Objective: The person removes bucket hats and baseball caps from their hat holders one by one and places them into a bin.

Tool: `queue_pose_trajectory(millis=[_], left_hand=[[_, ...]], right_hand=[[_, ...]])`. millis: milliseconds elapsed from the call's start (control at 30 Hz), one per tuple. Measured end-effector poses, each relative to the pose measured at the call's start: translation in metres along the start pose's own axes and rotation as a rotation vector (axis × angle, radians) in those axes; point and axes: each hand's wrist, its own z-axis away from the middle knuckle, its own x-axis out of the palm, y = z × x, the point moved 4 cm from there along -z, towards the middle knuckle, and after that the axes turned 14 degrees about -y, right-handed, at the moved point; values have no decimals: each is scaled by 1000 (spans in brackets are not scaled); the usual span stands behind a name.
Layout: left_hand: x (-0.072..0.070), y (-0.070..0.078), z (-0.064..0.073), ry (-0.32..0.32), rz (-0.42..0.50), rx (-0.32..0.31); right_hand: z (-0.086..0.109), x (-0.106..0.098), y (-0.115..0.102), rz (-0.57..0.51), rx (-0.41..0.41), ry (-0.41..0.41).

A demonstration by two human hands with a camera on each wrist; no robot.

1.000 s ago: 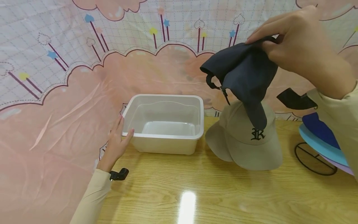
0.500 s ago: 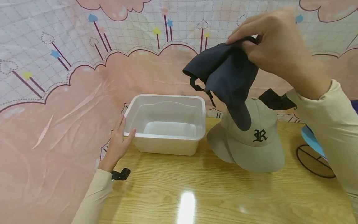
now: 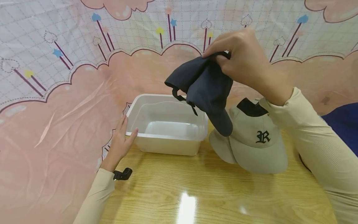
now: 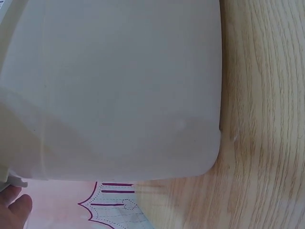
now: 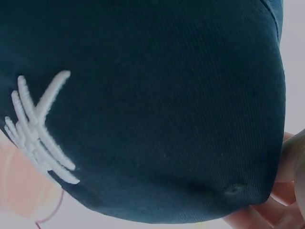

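Note:
My right hand (image 3: 243, 59) pinches a dark navy baseball cap (image 3: 208, 84) by its crown, so the brim hangs down and the back strap dangles to the left. The cap is in the air, partly over the right end of a white plastic bin (image 3: 167, 146). White embroidery (image 5: 40, 129) shows on the cap in the right wrist view. My left hand (image 3: 120, 144) rests on the bin's left rim, fingers outside and thumb near the front corner. In the left wrist view, the bin's outer wall (image 4: 119, 95) fills most of the picture.
Beige caps (image 3: 258, 149) with a black letter stand nested to the right of the bin. A blue item (image 3: 344, 124) shows behind my right sleeve. Wooden table (image 3: 162, 186) lies in front, and a printed cloth (image 3: 70, 124) hangs behind and to the left.
My right hand has carried the navy cap leftward and slightly down, from above the beige caps to the bin's right end. The left hand stays on the rim.

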Motion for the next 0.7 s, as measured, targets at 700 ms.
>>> queue_pose_trajectory(millis=[700], left_hand=[[1,-1,-1,-7,13,-2]], right_hand=[[-31,67,8,-120,-13,-17]])
